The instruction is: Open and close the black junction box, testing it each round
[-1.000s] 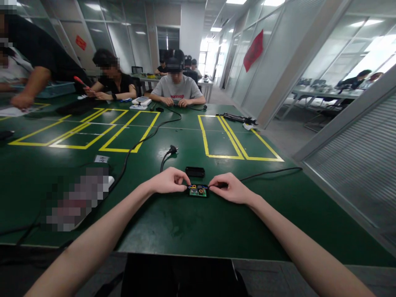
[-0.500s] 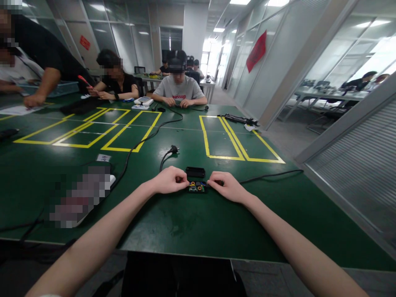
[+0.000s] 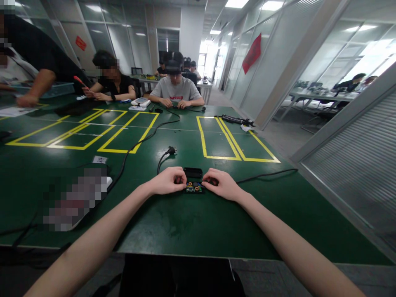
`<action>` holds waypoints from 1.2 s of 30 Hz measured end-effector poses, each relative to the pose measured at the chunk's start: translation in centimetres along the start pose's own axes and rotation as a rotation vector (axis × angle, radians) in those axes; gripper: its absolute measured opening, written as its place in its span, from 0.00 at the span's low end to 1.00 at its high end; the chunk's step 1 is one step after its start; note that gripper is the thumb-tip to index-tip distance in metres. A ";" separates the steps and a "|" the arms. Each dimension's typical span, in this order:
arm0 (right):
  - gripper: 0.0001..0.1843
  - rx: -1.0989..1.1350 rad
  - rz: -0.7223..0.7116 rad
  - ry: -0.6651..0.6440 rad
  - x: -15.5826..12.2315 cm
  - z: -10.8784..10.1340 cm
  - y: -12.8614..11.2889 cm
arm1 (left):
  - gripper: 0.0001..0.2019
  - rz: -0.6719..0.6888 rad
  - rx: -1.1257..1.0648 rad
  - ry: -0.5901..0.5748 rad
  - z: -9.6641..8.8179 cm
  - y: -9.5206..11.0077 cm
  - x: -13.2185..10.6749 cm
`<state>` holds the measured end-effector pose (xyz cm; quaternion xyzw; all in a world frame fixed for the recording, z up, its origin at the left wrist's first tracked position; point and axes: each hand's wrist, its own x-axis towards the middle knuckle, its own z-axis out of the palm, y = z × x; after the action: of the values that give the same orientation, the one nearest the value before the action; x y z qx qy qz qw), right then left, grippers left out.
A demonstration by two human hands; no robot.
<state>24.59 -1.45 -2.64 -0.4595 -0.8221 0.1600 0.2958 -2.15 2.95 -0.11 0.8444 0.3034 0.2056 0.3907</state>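
Observation:
A small circuit board (image 3: 194, 187) with copper-coloured ring coils sits low over the table in front of me, in or on what looks like a dark shell. At its left end, my left hand (image 3: 168, 180) is closed in a pinch. My right hand (image 3: 223, 184) pinches the opposite end, thumb and forefinger together. Fingertips partly cover both ends, so I cannot tell whether they grip the board itself or wires there. Just behind it lies an open black plastic case half (image 3: 193, 172), hollow side up.
Beyond my left hand lies a black power plug (image 3: 171, 150) on its cord. A black cable (image 3: 267, 174) runs off to the right. At left is a blurred-out white-edged object (image 3: 77, 200). Yellow tape outlines (image 3: 221, 157) mark the green table (image 3: 173, 231). A co-worker (image 3: 176, 88) sits opposite.
The view has shifted slightly, moving the scene a little left. Both hands stay at the board's ends, with the right fingers slightly closer over it.

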 end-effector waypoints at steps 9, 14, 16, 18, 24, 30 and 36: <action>0.13 0.071 0.199 0.133 0.9 1.1 0.8 | 0.13 -0.231 0.153 0.265 -0.1 -1.4 0.6; 0.14 0.300 0.290 0.149 1.2 1.3 1.0 | 0.14 -0.249 -0.042 0.210 0.1 -1.6 0.9; 0.15 0.377 0.313 0.146 1.2 1.2 1.1 | 0.14 -0.262 -0.029 0.212 0.1 -1.5 0.9; 0.15 0.420 0.317 0.149 1.3 1.1 1.0 | 0.13 -0.263 0.010 0.218 0.1 -1.4 0.9; 0.16 0.454 0.310 0.165 1.1 1.0 0.4 | 0.12 -0.209 -0.051 0.134 -0.3 -1.0 0.6; 0.16 0.428 0.283 0.168 0.9 0.9 0.0 | 0.10 -0.200 -0.086 0.128 -0.5 -1.1 0.5; 0.19 0.437 0.294 0.155 0.8 1.0 0.4 | 0.10 -0.192 -0.142 0.140 -0.1 -1.4 0.5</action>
<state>23.92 -0.54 -3.33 -0.5100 -0.6676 0.3390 0.4235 -2.36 4.06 -1.06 0.7653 0.3940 0.2465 0.4453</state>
